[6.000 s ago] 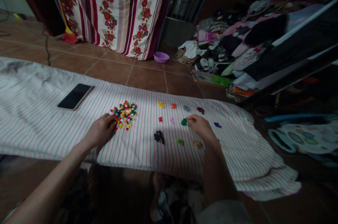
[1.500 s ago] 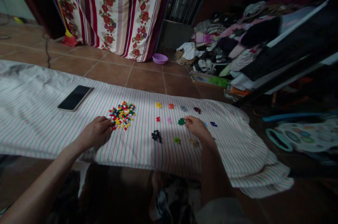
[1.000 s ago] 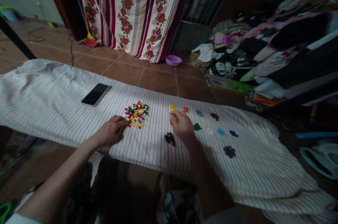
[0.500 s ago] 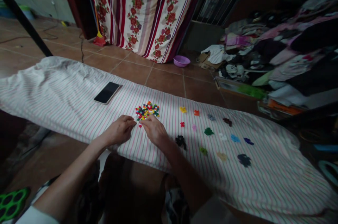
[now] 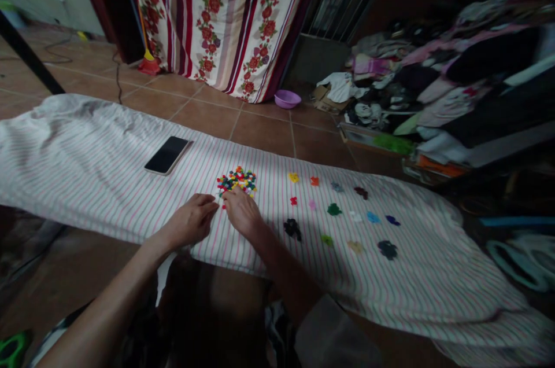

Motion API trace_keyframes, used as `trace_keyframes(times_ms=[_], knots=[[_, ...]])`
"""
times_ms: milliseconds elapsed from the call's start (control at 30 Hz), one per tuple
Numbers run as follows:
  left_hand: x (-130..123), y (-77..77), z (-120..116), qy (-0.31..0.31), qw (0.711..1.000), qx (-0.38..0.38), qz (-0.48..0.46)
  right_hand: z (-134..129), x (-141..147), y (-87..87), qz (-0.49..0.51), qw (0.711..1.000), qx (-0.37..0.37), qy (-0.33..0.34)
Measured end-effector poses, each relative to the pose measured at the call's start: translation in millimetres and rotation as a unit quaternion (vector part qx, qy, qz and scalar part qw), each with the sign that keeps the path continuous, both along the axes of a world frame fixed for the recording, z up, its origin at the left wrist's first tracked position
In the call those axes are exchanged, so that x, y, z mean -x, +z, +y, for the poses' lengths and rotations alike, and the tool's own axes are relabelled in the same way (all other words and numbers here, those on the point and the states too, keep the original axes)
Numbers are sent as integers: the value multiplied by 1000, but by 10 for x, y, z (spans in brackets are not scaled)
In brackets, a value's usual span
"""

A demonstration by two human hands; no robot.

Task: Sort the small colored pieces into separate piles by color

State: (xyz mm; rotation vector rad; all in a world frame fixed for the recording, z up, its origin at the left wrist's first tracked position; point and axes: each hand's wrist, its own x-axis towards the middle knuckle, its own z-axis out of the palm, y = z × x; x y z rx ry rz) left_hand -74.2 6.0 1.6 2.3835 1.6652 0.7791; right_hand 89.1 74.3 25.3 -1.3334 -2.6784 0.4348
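Note:
A mixed heap of small coloured pieces (image 5: 239, 177) lies on the striped cloth (image 5: 130, 183). Its near edge is partly covered by my right hand (image 5: 241, 210), whose fingers are bent and pressed together over the pieces. Whatever they pinch is too small to make out. Just left of the heap rests my left hand (image 5: 196, 217), fingers curled close together, their tips near a few loose pieces; I cannot tell what is in them. To the right are small single-colour piles, among them black (image 5: 292, 229), yellow (image 5: 293, 177), dark green (image 5: 333, 209) and light blue (image 5: 373, 217).
A smartphone (image 5: 168, 155) lies on the cloth left of the heap. Beyond the cloth's far edge, a purple basin (image 5: 287, 99) stands on the tiled floor by a floral curtain (image 5: 212, 15). Clothes (image 5: 416, 67) are piled at the right.
The view has shifted slightly, so most things appear further left. My right hand has moved a little over the near edge of the heap; my left hand stays beside it.

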Motion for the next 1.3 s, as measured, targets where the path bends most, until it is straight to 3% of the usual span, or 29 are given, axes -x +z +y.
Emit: trace_keyframes(times_ms=[300,767,1067,1300], knots=[[-23,69,31,-20,999,-6,32,-62,13,81,7,1000,8,0],[-37,78,62,1,1000,17,21,-120,-6,170,92,995,0,32],[-57,81,92,13,998,25,56,-138,-149,243,105,993,-14,50],[-105,173,128,28,995,49,86,-50,-312,247,112,993,-20,36]])
